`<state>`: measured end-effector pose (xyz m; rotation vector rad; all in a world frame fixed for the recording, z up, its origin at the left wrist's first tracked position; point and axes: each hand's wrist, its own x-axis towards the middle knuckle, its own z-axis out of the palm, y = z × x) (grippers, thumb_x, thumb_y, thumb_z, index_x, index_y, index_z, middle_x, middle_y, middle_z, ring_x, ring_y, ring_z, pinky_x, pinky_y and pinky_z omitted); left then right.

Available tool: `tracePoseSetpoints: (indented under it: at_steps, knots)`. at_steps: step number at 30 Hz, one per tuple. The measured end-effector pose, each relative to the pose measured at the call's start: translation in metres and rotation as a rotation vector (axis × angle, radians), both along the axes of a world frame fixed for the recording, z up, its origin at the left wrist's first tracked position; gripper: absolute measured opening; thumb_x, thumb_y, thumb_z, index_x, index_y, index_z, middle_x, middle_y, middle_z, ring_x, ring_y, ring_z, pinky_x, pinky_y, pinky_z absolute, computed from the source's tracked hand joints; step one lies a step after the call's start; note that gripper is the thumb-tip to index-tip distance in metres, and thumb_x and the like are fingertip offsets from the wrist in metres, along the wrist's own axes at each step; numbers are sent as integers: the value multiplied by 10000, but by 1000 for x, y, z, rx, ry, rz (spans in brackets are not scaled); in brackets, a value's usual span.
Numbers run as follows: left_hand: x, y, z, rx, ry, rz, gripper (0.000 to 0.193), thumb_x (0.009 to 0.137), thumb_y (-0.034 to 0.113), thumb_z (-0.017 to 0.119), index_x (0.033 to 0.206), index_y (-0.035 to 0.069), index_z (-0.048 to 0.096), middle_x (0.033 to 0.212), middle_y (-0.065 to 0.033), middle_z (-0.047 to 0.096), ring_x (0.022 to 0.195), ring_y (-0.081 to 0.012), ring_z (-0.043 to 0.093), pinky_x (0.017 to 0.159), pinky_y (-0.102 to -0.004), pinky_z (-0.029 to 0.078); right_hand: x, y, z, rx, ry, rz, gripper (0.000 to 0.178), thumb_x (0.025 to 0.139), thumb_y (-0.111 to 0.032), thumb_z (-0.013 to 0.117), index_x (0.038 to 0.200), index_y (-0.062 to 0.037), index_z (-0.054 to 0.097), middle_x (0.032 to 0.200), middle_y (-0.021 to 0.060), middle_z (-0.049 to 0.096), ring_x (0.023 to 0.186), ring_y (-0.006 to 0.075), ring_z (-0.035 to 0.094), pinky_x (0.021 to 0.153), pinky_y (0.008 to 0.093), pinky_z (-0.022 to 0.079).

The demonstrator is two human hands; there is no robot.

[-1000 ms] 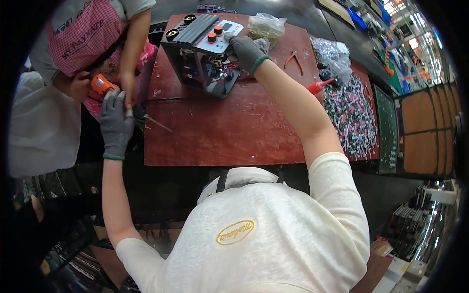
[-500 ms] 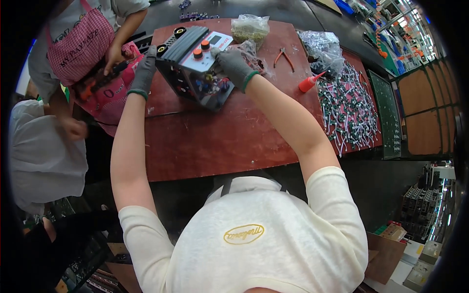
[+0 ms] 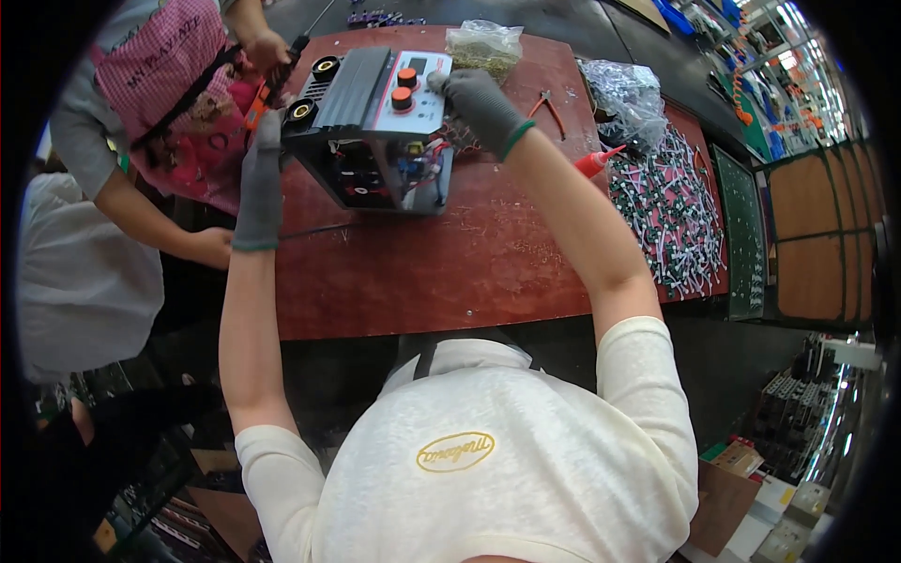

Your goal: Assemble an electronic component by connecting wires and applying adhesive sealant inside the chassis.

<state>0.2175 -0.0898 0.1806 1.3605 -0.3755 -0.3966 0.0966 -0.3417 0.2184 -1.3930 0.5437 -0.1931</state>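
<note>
A box-shaped welding machine (image 3: 358, 89) stands at the far left of the red table. It has a grey ribbed cover, a white control panel (image 3: 418, 117) with two orange knobs, and two round sockets (image 3: 300, 111) at its left end. Wires and boards show through its uncovered side. My left hand (image 3: 258, 183), in a grey glove, is closed against the machine's left end, its thumb hidden. My right hand (image 3: 481, 103), gloved too, has its bent fingers on the panel's right edge.
Beside my left hand a co-worker's hand (image 3: 267, 52) holds an orange and black screwdriver (image 3: 258, 103). On the right lie pliers (image 3: 549, 113), a red bottle (image 3: 593, 164), a pile of cabled parts (image 3: 666, 206) and plastic bags (image 3: 619, 94).
The machine has turned, its panel now facing more to the right and its base more level. My left hand has moved left and down. The co-worker's screwdriver has risen toward the machine.
</note>
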Motion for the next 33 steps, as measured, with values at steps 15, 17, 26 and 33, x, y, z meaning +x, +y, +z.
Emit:
tracePoseSetpoints:
  at_steps: [15, 17, 26, 33]
  knots:
    - [-277, 3, -71, -598, 1203, -59, 771, 880, 668, 333, 1311, 34, 418, 1362, -212, 414, 1245, -390, 416, 1090, -548, 253, -51, 2, 35, -1249, -106, 886, 256, 813, -310, 613, 865, -60, 628, 757, 162, 613, 730, 337, 614, 645, 411, 480]
    - [-290, -5, -84, -597, 1296, -176, 784, 867, 687, 347, 1331, 58, 394, 1391, -192, 382, 1279, -363, 375, 1073, -518, 295, -70, 1, 26, -1355, -348, 881, 174, 782, -251, 608, 805, -79, 617, 728, 138, 607, 733, 343, 607, 620, 446, 466]
    - [-317, 18, -126, 118, 852, -323, 606, 923, 477, 490, 1327, 29, 435, 1290, -124, 508, 1185, -224, 483, 993, -356, 375, -162, -1, 12, -1445, -401, 1034, 232, 745, -263, 663, 687, -83, 529, 641, 68, 517, 655, 273, 551, 556, 402, 433]
    - [-286, 43, -123, 647, 382, -405, 456, 893, 241, 582, 1268, -7, 509, 1197, -129, 593, 1106, -179, 549, 958, -299, 412, -210, 16, -22, -1469, -453, 1227, 131, 748, -216, 575, 721, -96, 528, 653, 30, 526, 675, 207, 554, 552, 345, 445]
